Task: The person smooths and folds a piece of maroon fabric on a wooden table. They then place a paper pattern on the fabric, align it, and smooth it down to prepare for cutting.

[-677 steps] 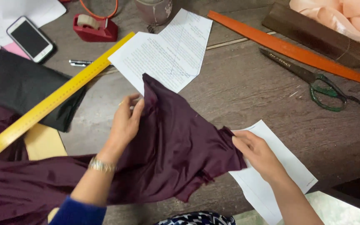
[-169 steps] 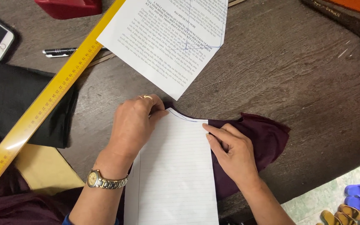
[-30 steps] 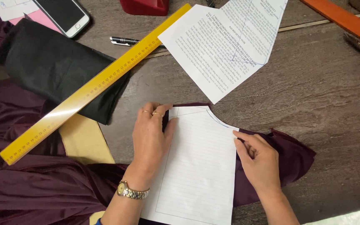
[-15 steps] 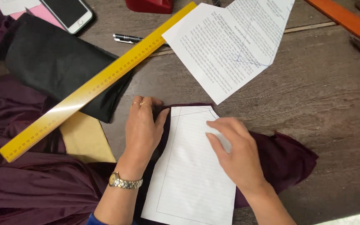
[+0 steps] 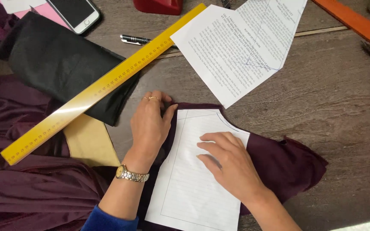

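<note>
A white lined paper pattern (image 5: 193,188) with a curved top edge lies on a folded piece of maroon fabric (image 5: 287,167) on the wooden table. My right hand (image 5: 230,164) rests flat on the middle of the paper, fingers spread and pointing left. My left hand (image 5: 150,124), with rings and a gold wristwatch, presses on the fabric's upper left corner beside the paper's edge, fingertips at the fold.
A long yellow ruler (image 5: 103,83) lies slanted across black fabric (image 5: 61,64). A printed sheet (image 5: 240,47) lies beyond the pattern. A pen (image 5: 135,39), a phone (image 5: 76,13), a red object (image 5: 159,5), an orange strip (image 5: 356,23) and tan paper (image 5: 88,141) are around. More maroon cloth (image 5: 31,192) is heaped at left.
My right hand has moved from the paper's right edge onto its middle. My left hand has slid off the paper to the fabric's upper left corner.
</note>
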